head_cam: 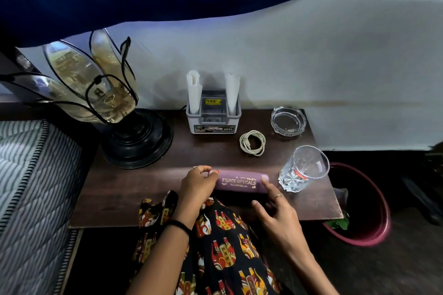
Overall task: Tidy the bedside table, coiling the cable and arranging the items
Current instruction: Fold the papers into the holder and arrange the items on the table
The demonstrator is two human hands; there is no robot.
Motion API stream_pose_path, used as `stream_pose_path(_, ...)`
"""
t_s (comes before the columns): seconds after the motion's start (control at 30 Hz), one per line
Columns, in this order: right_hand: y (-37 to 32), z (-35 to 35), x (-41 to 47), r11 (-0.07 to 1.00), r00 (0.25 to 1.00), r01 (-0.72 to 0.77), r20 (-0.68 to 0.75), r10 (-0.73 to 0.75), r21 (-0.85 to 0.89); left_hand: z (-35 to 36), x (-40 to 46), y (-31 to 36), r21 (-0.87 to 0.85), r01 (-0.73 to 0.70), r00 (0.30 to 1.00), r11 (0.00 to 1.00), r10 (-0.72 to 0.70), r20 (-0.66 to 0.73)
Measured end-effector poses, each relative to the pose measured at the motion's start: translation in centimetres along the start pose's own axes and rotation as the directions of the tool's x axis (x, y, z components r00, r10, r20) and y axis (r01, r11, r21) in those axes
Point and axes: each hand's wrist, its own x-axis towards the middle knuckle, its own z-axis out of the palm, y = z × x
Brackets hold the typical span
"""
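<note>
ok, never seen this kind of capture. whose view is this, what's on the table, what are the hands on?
There is no robot here. A person wears one wide-angle camera on the head, so the single picture looks forward and down at their own two bare hands.

The left hand grips one end of a purple spectacle case; the right hand touches the other end with straight fingers. The case lies near the front of the dark wooden bedside table.

Also on the table: a black-based lamp, a grey holder with white paper rolls, an already coiled white cable, a glass ashtray and a drinking glass. A red bucket stands on the floor to the right.
</note>
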Motion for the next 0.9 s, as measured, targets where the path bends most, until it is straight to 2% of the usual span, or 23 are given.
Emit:
stream_pose_path(0.2, -3.0, 3.1, 3.1, 0.997, 0.998, 0.057, 0.019, -0.058, 0.046, -1.0, 1.3, 0.2, -0.126, -0.031, 0.979, 0.992, 0.005, -0.201)
stream_pose_path(0.3, -4.4, 4.6, 4.9, 0.994, 0.994, 0.094, 0.046, -0.097, 0.058, -1.4, 1.5, 0.8, -0.167, -0.063, 0.968, 0.984, 0.02, -0.249)
stream_pose_path(0.53, -5.5, 5.8, 6.7, 0.997, 0.993, 0.078, 0.091, -0.075, -0.023, -0.9, 2.3, 1.5, -0.237, -0.018, 0.988, 0.971, -0.019, -0.154)
stream_pose_path(0.77, -5.1, 5.4, 6.2, 0.986, 0.978, 0.137, 0.171, -0.12, -0.091, -0.3, 3.0, 1.2, -0.244, -0.009, 0.991, 0.97, -0.023, -0.129)
stream_pose_path(0.9, -5.4, 4.1, 4.6, 0.962, 0.956, 0.255, 0.177, -0.235, -0.098, 0.0, 3.1, 0.9, -0.08, -0.037, 0.979, 0.996, 0.02, -0.201)
